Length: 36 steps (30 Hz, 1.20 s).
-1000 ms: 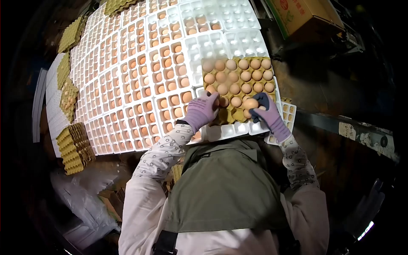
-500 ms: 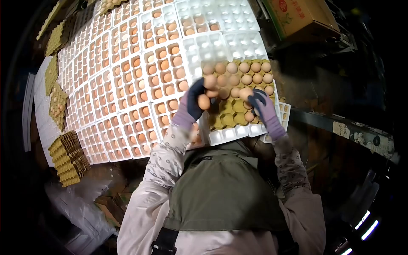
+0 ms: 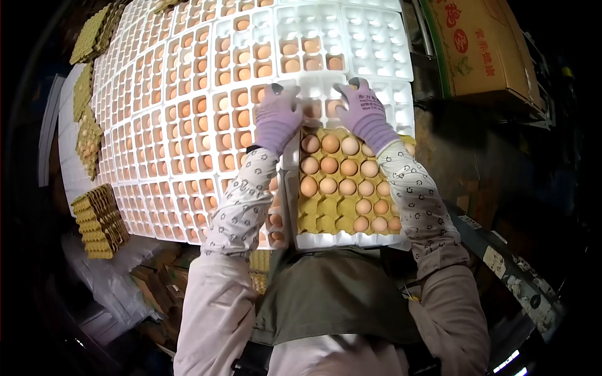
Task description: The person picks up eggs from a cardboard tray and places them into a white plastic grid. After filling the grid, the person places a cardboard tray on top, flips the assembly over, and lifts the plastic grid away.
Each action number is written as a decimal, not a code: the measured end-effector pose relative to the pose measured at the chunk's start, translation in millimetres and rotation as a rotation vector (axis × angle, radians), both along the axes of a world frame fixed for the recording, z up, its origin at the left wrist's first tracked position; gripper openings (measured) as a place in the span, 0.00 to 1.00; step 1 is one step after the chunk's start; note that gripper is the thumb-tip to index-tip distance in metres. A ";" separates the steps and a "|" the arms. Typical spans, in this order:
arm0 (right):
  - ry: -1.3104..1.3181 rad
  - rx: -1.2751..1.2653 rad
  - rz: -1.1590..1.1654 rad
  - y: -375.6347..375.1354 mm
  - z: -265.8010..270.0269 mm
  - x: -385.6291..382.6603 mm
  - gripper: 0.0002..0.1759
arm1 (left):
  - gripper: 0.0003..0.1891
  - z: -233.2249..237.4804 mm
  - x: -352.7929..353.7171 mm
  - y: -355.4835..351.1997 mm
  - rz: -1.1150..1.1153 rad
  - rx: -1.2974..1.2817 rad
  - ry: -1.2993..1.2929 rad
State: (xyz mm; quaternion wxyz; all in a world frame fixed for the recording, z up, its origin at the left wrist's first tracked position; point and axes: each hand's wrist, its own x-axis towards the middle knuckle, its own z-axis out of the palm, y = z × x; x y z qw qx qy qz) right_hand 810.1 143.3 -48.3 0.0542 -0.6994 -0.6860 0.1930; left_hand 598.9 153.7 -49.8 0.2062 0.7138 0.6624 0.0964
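Observation:
My left hand (image 3: 279, 119), in a purple glove with dark fingertips, reaches over the white foam egg trays, its fingers curled downward. To its right my right hand (image 3: 367, 116), gloved alike, bends its fingers down over a foam tray (image 3: 320, 81). Whatever either hand holds is hidden beneath it. Between the hands, eggs (image 3: 311, 109) sit in foam cells. Nearer to me lies a yellowish pulp egg tray (image 3: 318, 210), resting on white foam. Brown eggs (image 3: 328, 165) fill much of it, while some cells at its near left are bare. My right forearm covers part of its right side.
Many egg-filled foam trays (image 3: 188, 119) spread to the left. Foam trays without eggs (image 3: 376, 41) lie at the far right. A stack of pulp trays (image 3: 100, 219) stands at the left edge. A cardboard box (image 3: 483, 53) and a metal rail (image 3: 514, 276) are on the right.
Both hands have moved forward from the pulp tray to the foam tray beyond it. Earlier, several eggs showed in my left hand and one at my right. The view has shifted too.

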 end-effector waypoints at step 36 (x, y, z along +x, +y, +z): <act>0.013 0.046 0.250 -192.8 10.4 -43.0 0.24 | 0.16 30.4 -22.7 -98.4 -0.425 -0.204 -0.306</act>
